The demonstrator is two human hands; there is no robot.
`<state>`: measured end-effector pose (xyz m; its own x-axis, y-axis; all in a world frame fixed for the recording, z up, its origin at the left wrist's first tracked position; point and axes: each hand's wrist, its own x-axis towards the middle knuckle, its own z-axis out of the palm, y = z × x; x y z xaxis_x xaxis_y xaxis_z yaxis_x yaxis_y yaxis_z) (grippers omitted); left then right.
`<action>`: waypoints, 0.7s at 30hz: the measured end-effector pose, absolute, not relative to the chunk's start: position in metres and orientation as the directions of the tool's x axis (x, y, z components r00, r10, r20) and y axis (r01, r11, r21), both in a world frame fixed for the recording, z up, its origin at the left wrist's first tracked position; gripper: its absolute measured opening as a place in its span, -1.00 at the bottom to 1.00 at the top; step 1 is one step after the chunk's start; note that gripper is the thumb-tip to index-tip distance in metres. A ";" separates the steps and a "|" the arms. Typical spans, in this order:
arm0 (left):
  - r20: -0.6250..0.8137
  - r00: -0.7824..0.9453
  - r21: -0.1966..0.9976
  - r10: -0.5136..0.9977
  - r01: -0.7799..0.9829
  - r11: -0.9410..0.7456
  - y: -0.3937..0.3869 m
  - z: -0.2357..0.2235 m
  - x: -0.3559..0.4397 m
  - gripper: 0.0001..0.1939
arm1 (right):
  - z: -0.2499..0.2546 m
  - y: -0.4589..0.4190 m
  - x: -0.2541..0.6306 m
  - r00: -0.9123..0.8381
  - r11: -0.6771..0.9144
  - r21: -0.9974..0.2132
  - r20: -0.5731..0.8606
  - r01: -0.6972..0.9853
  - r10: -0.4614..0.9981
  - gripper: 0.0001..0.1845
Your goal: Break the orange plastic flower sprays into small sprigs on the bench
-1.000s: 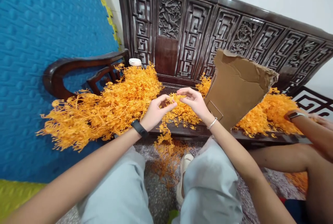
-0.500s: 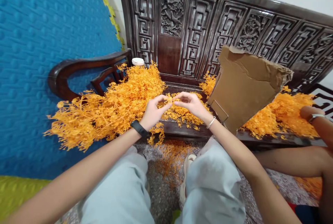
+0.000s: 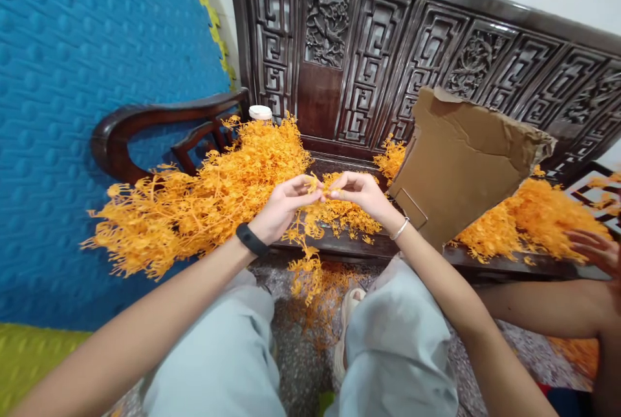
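Observation:
My left hand (image 3: pixel 286 203), with a black band at its wrist, is closed in a pinch on a strand of orange plastic flower pieces (image 3: pixel 307 268). The strand dangles below my fingers past the bench's front edge. My right hand (image 3: pixel 363 194), wearing a bracelet, pinches the small orange tip at the strand's upper end, its fingertips meeting those of the left. What exactly lies between the fingertips is partly hidden. Left of my hands is a large heap of orange flower strands (image 3: pixel 204 210). Behind and under my right hand lies a smaller pile of loose orange pieces (image 3: pixel 356 215).
A brown cardboard sheet (image 3: pixel 470 158) stands tilted on the dark carved bench (image 3: pixel 320 103). Beyond it are another orange heap (image 3: pixel 538 216) and another person's hand (image 3: pixel 594 249). A white-lidded container (image 3: pixel 261 113) stands behind the left heap. Orange bits (image 3: pixel 320 320) litter the floor.
The orange strand under my left hand now hangs lower and more fully in view. My fingertips have come closer together. The other person's hand has opened and shifted at the right.

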<state>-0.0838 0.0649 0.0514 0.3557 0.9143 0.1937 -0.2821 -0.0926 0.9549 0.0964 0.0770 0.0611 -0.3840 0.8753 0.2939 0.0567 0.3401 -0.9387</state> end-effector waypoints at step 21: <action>-0.069 0.345 0.906 0.936 -0.370 0.203 0.061 0.063 -0.067 -0.57 | 0.064 0.072 0.092 -0.659 0.140 -0.985 0.172 -0.102 0.732 -0.65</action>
<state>-0.0674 0.0614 0.0629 0.3446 0.9362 -0.0691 -0.3701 0.2031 0.9065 0.0924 0.0724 0.0640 -0.6591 0.7322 0.1718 -0.1017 0.1397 -0.9850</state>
